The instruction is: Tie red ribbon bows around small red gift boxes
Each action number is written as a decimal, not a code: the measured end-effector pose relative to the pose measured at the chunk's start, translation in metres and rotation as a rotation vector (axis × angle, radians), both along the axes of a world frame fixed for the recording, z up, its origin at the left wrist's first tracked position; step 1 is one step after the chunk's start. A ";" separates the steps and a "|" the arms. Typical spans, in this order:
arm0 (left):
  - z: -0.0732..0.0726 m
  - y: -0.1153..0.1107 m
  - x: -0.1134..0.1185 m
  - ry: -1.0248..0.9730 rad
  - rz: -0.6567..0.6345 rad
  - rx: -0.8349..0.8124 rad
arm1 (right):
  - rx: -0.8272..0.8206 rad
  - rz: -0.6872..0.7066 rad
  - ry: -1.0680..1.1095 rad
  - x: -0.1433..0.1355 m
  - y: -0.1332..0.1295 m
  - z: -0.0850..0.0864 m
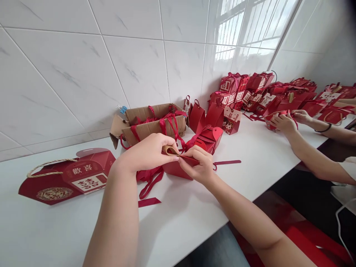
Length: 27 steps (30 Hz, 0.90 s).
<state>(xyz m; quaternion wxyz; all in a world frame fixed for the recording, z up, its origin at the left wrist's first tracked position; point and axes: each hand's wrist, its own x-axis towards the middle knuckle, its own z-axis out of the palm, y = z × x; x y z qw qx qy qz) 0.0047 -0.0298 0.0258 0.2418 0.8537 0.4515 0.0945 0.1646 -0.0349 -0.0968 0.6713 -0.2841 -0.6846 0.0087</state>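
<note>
Both hands work at a small red paper gift box (178, 171) over the white table, its tan inner side curled at the top. My left hand (158, 148) pinches the curled top edge from the left. With fingers and thumb closed, my right hand (198, 163) grips the upper flap on the right side. Crimson ribbon (152, 182) lies loose just left of the box. Right behind my right hand stands another red box (211, 138) with a ribbon on top. A cut ribbon piece (149, 202) rests nearer to me.
A cardboard box (139, 133) of ribbons stands behind my hands. At left sits a larger red box (69, 178) with a rope handle. Several red boxes (230, 98) are piled along the wall. At right, a co-worker's hands (286, 122) hold a red box.
</note>
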 end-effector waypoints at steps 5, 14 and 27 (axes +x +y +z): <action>0.001 -0.001 -0.004 0.004 0.021 -0.006 | 0.000 0.066 0.022 0.000 0.000 0.002; 0.000 0.002 -0.006 0.064 0.045 0.056 | -0.137 0.128 -0.027 0.001 -0.002 0.007; -0.002 -0.004 0.003 0.066 0.057 0.122 | -0.203 0.112 0.025 0.000 -0.002 0.006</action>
